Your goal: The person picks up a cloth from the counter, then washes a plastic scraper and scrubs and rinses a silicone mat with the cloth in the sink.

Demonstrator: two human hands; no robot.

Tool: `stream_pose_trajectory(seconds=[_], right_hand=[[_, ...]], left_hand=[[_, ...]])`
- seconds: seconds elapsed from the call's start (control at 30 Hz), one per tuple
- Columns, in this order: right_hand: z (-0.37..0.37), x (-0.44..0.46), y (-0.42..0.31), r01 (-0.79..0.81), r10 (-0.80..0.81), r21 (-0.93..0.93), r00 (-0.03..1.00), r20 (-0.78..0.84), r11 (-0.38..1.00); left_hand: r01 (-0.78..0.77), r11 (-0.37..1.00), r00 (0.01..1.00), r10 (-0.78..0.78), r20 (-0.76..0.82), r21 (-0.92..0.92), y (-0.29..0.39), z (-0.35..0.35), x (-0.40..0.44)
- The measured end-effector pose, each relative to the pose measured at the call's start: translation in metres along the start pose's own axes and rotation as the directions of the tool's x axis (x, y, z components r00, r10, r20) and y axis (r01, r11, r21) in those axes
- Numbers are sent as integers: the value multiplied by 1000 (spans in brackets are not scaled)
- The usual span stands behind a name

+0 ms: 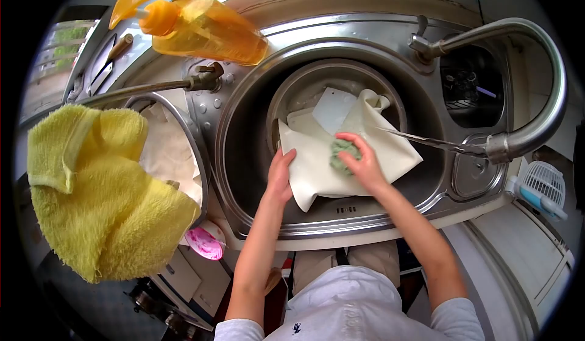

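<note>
A steel sink (247,140) is spreading out beneath both hands. Right of the right hand (362,161), a curved tap (556,85) is sending a thin stream of water (439,143) toward it. Beyond the hands, a round basin (335,76) is sitting in the sink. A floppy cream sheet (317,164) is lying across the basin, directly under the right hand, its edges hanging over the near rim. The left hand (281,173) is pinching the sheet's left edge, thumb on top, the other fingers mostly hidden. The right hand is curling its fingers around a small green scrubber (342,156) against the sheet. The wet sheet could be slipping if the left pinch loosens under rubbing; its sloping right corner could be shedding water outside the basin.
</note>
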State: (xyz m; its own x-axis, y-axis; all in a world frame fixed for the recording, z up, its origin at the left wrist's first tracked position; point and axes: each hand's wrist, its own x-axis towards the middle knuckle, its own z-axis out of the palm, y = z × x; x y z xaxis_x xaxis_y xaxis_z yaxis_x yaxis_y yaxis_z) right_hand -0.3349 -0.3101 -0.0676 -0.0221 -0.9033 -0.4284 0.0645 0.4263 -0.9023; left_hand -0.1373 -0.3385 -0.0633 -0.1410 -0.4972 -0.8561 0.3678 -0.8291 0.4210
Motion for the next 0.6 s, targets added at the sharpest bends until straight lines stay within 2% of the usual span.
stream_pose_trajectory(seconds=[0.03,0.07,0.1,0.17,0.2,0.23,0.3,0.33,0.37,0.43,0.5,0.57,0.6], right_hand=[[14,-4,-3,57,-57,6,998,2,998],[28,-7,-7,200,-201,-153,980,15,968],[40,-10,-10,332,-333,-305,942,50,893],[60,-10,-1,479,-500,-435,863,74,763],[62,-5,-4,509,-552,-487,831,65,710],[58,6,-3,505,-550,-484,833,59,714],[51,25,-3,278,-295,-237,955,-38,931],[50,24,-11,175,-190,-218,981,-49,960],[53,20,-10,184,-200,-221,978,-52,958],[63,-9,-5,392,-421,-370,907,1,843],[63,-35,-7,361,-378,-324,926,10,875],[54,-53,-9,364,-349,-292,931,104,884],[47,-59,-11,379,-356,-302,925,132,875]], left_hand=[[31,994,999,-28,32,-106,-3,3,4],[51,974,996,-35,77,-223,-12,5,4],[109,929,971,-24,238,-353,-25,-2,4],[80,891,982,6,188,-448,-39,15,-16],[89,912,979,-5,206,-400,-36,24,-26],[91,915,979,-10,203,-394,-38,28,-30],[73,919,984,-3,179,-387,-40,35,-36],[66,930,983,1,182,-363,-36,40,-37],[63,931,982,7,190,-360,-35,40,-34],[-10,931,994,48,97,-364,-40,29,-25],[50,905,993,-1,116,-423,-44,7,-19],[174,863,892,66,446,-474,-48,-7,-12],[149,855,949,17,315,-496,-43,4,-18]])
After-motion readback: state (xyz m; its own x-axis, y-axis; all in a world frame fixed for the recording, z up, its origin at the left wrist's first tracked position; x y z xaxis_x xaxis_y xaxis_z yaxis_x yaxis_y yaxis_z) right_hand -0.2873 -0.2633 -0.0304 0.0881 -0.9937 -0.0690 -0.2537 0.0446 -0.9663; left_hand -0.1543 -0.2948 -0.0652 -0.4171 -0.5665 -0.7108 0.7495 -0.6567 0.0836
